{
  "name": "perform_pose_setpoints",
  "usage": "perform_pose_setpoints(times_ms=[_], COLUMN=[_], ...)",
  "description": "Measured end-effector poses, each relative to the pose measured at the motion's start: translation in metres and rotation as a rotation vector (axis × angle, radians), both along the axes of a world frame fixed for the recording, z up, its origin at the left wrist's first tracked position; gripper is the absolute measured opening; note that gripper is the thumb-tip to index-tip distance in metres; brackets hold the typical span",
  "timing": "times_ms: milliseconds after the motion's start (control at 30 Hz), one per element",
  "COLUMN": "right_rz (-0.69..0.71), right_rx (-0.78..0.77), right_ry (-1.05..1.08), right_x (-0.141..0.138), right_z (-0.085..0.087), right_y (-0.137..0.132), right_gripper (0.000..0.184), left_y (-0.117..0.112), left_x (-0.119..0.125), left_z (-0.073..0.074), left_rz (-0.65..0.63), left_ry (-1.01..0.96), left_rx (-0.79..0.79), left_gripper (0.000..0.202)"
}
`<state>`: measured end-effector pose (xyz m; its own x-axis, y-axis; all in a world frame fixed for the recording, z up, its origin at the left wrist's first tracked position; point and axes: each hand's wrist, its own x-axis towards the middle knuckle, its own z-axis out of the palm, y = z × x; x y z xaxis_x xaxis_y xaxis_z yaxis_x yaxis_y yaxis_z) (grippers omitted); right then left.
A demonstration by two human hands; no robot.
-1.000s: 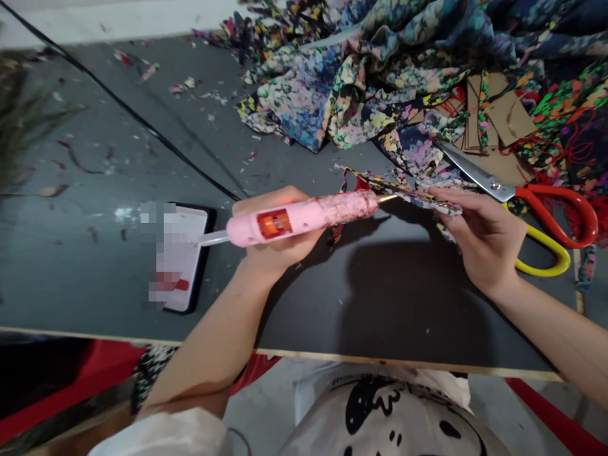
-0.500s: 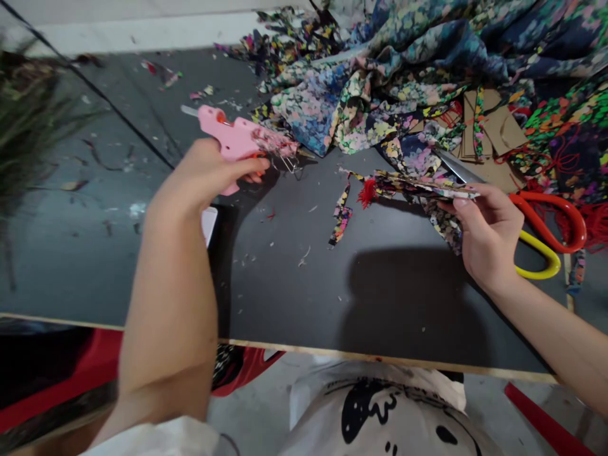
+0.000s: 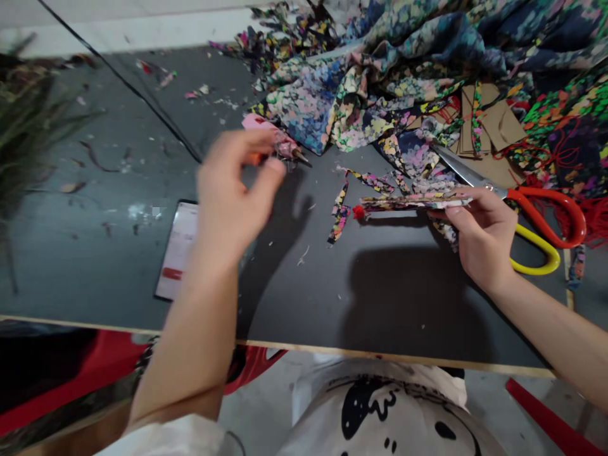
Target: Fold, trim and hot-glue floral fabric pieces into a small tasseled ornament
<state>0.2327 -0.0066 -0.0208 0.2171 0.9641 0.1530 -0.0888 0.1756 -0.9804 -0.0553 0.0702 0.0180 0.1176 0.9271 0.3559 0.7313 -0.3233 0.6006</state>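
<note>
My left hand [image 3: 228, 196] hovers blurred over the dark table, its fingers loosened and apart, right beside a pink glue gun [image 3: 280, 142] that lies on the table with its nozzle pointing right. My right hand [image 3: 479, 240] pinches one end of a long, flat strip wrapped in floral cloth [image 3: 413, 202]. It holds the strip level just above the table, and a small red tuft shows at the strip's left end. A short scrap of floral cloth [image 3: 339, 218] lies below that end.
Big scissors with red and yellow handles [image 3: 546, 215] lie just behind my right hand. A heap of floral fabric [image 3: 380, 82] and cardboard pieces [image 3: 494, 126] fill the back right. A phone [image 3: 178, 250] lies front left. A black cable [image 3: 142, 101] crosses the table [image 3: 380, 354].
My left hand carried the glue gun from the strip's end to the back left, set it on the table and loosened its fingers. My right hand kept the strip and lowered it slightly.
</note>
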Motion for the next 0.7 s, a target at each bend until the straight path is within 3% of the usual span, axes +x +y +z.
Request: perform_pose_setpoints(times_ms=[67, 133, 200, 300, 433, 700], right_rz=[0.058, 0.112, 0.179, 0.301, 0.367, 0.349], right_rx=[0.015, 0.034, 0.037, -0.006, -0.057, -0.049], right_ry=[-0.011, -0.02, -0.023, -0.08, -0.211, -0.211], right_x=[0.0, 0.001, 0.002, 0.003, 0.003, 0.002], right_z=[0.001, 0.004, 0.007, 0.013, 0.018, 0.018], right_y=[-0.003, -0.005, -0.005, -0.003, 0.001, 0.0], right_gripper=[0.01, 0.011, 0.012, 0.02, 0.022, 0.017], left_y=[-0.027, -0.045, -0.051, -0.045, -0.035, -0.036], left_x=[0.034, 0.06, 0.072, 0.069, 0.058, 0.055], left_z=[0.003, 0.0, -0.007, -0.017, -0.027, -0.032], left_rz=[-0.324, -0.437, -0.407, -0.422, -0.487, -0.433], left_ry=[-0.247, -0.247, -0.241, -0.28, -0.337, -0.371], left_rx=[-0.066, -0.025, 0.085, 0.18, 0.188, 0.177], left_gripper=[0.047, 0.045, 0.022, 0.003, 0.005, 0.013])
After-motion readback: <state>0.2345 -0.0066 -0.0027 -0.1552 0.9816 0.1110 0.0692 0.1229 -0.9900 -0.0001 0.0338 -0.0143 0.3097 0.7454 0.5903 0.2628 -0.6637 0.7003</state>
